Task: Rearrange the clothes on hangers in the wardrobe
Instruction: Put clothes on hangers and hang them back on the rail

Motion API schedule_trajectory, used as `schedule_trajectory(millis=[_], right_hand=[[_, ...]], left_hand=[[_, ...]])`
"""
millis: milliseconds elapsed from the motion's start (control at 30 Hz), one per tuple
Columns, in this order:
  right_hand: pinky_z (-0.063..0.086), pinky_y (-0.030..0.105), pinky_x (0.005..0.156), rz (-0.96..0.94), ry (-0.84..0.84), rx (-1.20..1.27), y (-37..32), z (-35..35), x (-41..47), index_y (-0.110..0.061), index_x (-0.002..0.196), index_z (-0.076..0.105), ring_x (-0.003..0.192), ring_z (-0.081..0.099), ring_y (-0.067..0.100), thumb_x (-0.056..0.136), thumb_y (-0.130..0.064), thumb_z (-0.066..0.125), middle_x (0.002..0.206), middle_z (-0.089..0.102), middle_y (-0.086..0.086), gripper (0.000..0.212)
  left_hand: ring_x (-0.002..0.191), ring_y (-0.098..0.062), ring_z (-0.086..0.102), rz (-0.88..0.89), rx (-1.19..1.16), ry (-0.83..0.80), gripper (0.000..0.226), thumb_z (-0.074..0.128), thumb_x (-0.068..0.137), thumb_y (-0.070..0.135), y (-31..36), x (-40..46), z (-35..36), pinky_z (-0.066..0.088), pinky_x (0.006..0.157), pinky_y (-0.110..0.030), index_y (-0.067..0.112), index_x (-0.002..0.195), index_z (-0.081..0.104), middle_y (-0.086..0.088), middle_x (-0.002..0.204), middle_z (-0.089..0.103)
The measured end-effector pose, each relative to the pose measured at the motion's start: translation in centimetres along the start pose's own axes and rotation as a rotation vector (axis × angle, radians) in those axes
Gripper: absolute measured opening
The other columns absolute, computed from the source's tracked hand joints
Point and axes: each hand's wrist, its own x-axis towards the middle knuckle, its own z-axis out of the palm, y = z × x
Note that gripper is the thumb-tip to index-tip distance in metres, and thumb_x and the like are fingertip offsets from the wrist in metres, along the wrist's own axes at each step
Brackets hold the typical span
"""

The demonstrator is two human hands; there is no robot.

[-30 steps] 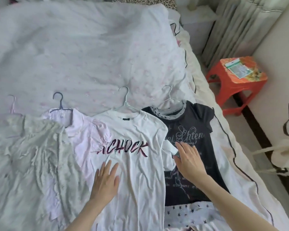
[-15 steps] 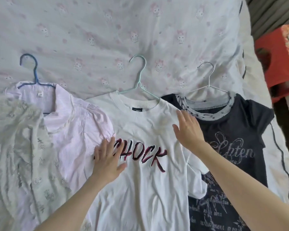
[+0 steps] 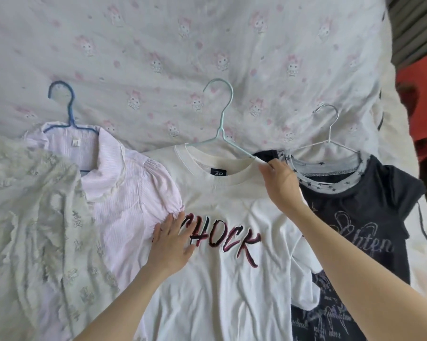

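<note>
Step in hand: lifting the white T-shirt (image 3: 215,254) off the bed (image 3: 158,45) by its hanger, as I judge it. This shirt lies flat in the row of four garments, with the pink blouse (image 3: 124,193) just beside it on one side and the dark T-shirt (image 3: 360,217) just beside it on the other; its sleeve overlaps the dark T-shirt. Beyond the pink blouse lies a lace top (image 3: 35,230), partly covering the blouse.

My right hand (image 3: 281,190) is at the white T-shirt's collar, its fingers closed on the near arm of the light green hanger (image 3: 222,124) where that arm enters the neckline. My left hand (image 3: 173,244) rests flat on the printed lettering, fingers straight and spread, holding nothing.

Next move, as I judge it: raise the hanger by its arm or hook while the left hand releases the cloth, so the shirt hangs free without dragging its neighbours. The overlapped sleeve may catch on the dark T-shirt.

Change from half a second ago: the right hand lay flat on the white T-shirt's shoulder and has since moved up to grip the hanger. The left hand stays on the lettering.
</note>
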Motion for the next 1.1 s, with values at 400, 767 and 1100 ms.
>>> schedule_trajectory(millis=[400,767,1100], right_hand=[[0.024,0.026,0.050,-0.077,0.240,0.098,-2.2,-10.6,-13.0,-0.007,0.066,0.047,0.054,0.036,0.014,0.091,-0.018,0.057,0.059,0.037,-0.009,0.029],[0.030,0.020,0.054,-0.057,0.537,0.246,-1.2,-27.2,-27.4,-0.016,0.064,0.049,0.057,0.042,0.007,0.089,-0.025,0.060,0.061,0.045,-0.004,0.029],[0.038,0.028,0.077,0.177,1.090,0.221,3.2,-37.3,-46.8,-0.023,0.071,0.062,0.079,0.055,0.017,0.085,-0.017,0.066,0.072,0.059,-0.012,0.015]], left_hand=[[0.122,-0.037,0.049,0.222,-0.239,0.459,0.050,0.033,0.087,0.032,5.4,-9.0,-11.4,0.042,0.096,-0.048,0.009,0.127,0.052,-0.019,0.132,0.050],[0.098,-0.032,0.060,0.406,-0.137,0.752,0.042,0.040,0.094,0.040,14.3,-17.7,-22.1,0.045,0.089,-0.045,0.010,0.114,0.062,-0.009,0.101,0.062],[0.073,-0.026,0.057,1.069,-0.365,0.662,0.026,0.050,0.089,0.031,32.3,-25.2,-23.7,0.045,0.067,-0.037,0.007,0.083,0.060,-0.002,0.079,0.060]])
